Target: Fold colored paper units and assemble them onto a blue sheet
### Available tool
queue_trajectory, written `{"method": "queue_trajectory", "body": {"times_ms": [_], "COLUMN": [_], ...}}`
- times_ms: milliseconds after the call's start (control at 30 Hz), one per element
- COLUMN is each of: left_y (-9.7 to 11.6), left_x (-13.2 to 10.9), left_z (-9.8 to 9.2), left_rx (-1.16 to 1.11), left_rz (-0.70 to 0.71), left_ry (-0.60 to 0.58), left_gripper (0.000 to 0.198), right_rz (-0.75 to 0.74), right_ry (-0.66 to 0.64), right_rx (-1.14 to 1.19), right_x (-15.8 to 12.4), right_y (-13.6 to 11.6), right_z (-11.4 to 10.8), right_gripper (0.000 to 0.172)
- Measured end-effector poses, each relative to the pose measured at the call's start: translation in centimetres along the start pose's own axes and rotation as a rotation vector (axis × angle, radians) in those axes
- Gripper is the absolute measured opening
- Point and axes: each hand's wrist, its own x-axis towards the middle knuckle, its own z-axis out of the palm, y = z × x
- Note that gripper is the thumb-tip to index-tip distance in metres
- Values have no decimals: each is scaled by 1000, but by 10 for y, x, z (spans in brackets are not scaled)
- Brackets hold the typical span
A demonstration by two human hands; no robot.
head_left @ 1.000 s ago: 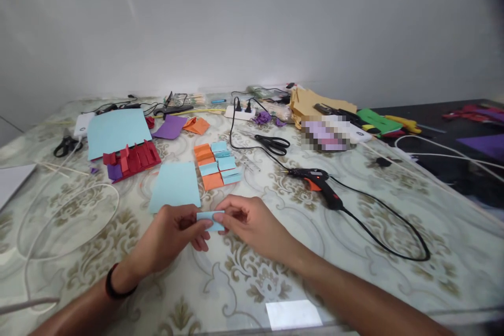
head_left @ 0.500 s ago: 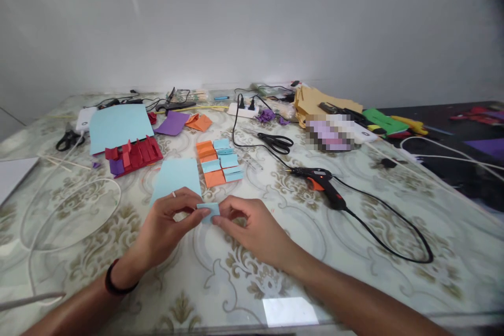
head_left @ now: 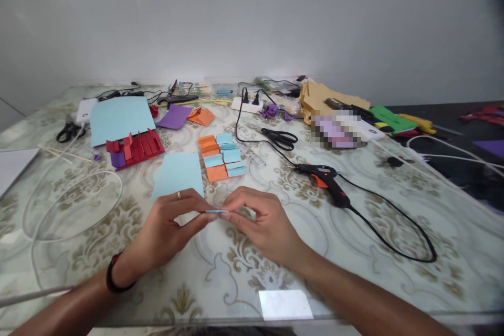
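Between my two hands is a small piece of light blue paper (head_left: 216,212), seen nearly edge-on. My left hand (head_left: 173,223) pinches its left end between thumb and fingers. The right end is pinched in the same way by my right hand (head_left: 262,220). Just beyond the hands lies a larger light blue sheet (head_left: 178,174), its near edge partly behind my left hand. Past my fingertips, an orange paper piece (head_left: 216,174) carries folded light blue and orange strips.
A black hot glue gun (head_left: 321,176) lies to the right, its cord looping toward me. Black scissors (head_left: 279,139) and a white power strip (head_left: 247,105) are farther back. At left are a red folded-paper piece (head_left: 138,148), another blue sheet (head_left: 118,118) and a white cable (head_left: 74,236).
The small blue paper has tilted from showing its flat face to nearly edge-on, and my hands turned with it. The view has shifted slightly.
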Motion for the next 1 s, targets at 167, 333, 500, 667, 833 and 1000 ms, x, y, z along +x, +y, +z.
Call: {"method": "queue_trajectory", "body": {"times_ms": [167,333,500,667,833,1000], "left_y": [3,2,1,1,1,4], "left_x": [-3,-3,0,-2,0,0], "left_z": [-1,2,5,3,6,6], "left_rx": [7,9,-103,-47,-12,-5], "left_rz": [24,-71,-340,-304,-299,-234], "left_ry": [-3,-4,-94,-160,-222,-264], "left_gripper": [15,15,24,23,27,35], "right_rz": [61,210,294,287,248,271], "right_ry": [-45,-93,-25,-96,-43,-129], "right_rx": [13,118,233,120,81,41], "right_x": [-4,-4,-1,1,1,0], "right_y": [-3,-5,-2,-2,-1,2], "right_z": [3,4,2,4,4,3], "right_gripper": [17,19,29,19,18,11]}}
